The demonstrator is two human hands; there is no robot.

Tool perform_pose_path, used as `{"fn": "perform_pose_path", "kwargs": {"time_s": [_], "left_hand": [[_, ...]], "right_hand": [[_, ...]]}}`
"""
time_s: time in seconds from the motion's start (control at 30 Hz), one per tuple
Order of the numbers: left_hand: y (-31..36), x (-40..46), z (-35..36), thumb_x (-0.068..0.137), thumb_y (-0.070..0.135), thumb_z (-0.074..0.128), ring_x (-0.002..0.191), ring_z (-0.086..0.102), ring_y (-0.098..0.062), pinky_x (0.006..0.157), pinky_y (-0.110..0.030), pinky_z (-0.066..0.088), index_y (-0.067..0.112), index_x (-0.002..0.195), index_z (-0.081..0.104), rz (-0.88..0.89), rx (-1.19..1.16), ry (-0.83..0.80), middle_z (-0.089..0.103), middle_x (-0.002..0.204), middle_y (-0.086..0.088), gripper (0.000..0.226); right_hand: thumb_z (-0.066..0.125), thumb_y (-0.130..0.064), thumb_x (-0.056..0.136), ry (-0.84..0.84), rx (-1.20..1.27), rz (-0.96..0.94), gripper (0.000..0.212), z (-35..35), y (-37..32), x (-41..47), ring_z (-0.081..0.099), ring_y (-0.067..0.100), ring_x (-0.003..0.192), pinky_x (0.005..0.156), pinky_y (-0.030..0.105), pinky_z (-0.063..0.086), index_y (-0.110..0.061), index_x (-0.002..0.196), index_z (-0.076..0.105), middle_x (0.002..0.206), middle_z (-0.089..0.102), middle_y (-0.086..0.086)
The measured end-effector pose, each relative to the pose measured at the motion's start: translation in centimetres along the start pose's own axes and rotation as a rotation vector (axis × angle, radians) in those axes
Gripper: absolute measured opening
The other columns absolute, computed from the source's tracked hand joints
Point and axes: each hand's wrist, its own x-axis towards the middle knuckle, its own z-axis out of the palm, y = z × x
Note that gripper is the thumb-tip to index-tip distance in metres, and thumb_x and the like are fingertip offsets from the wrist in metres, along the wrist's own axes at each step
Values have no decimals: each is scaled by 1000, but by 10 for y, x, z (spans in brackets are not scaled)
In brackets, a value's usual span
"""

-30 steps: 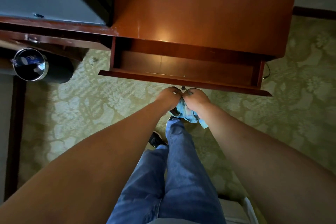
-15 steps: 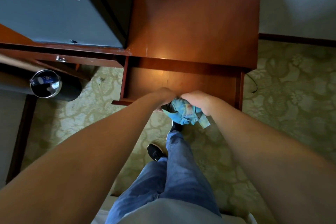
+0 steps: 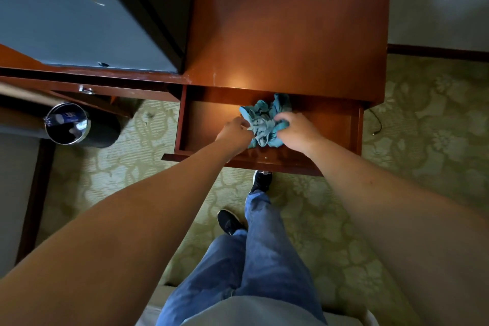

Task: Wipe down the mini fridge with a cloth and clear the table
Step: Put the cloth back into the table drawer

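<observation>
Two hands are on a crumpled blue cloth (image 3: 264, 120) inside the open drawer (image 3: 354, 127) of the wooden table (image 3: 291, 34). The left hand (image 3: 234, 132) pinches the cloth's left edge with curled fingers. The right hand (image 3: 297, 130) grips its right side. The cloth looks bunched up and low in the drawer, near the middle.

It looks like the cloth is being put away. To do it well, I think both hands should push it flat and low, so no part sticks up over the drawer's edge. Then let go and slide the drawer shut by its front.

The grey mini fridge (image 3: 66, 26) stands on the table to the left. A shiny bin (image 3: 67, 124) sits on the green carpet (image 3: 423, 140) below.
</observation>
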Motion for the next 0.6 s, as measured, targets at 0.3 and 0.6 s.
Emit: {"fn": "perform_pose_path", "kwargs": {"time_s": [0.3,0.6], "left_hand": [[-3,40,39,95,28,52,140,40,-36,114,-46,40,41,156,29,142,315,-153,25,159,-6,66],[2,36,32,91,32,55,129,47,-39,102,-49,49,43,152,30,165,439,-74,35,148,-11,67]], "right_hand": [[59,-23,98,-136,-150,12,72,40,24,30,38,27,144,110,31,37,-33,161,25,162,19,5],[68,-22,91,-55,-129,13,73,38,30,24,52,27,130,101,37,49,-33,154,33,154,34,5]]}}
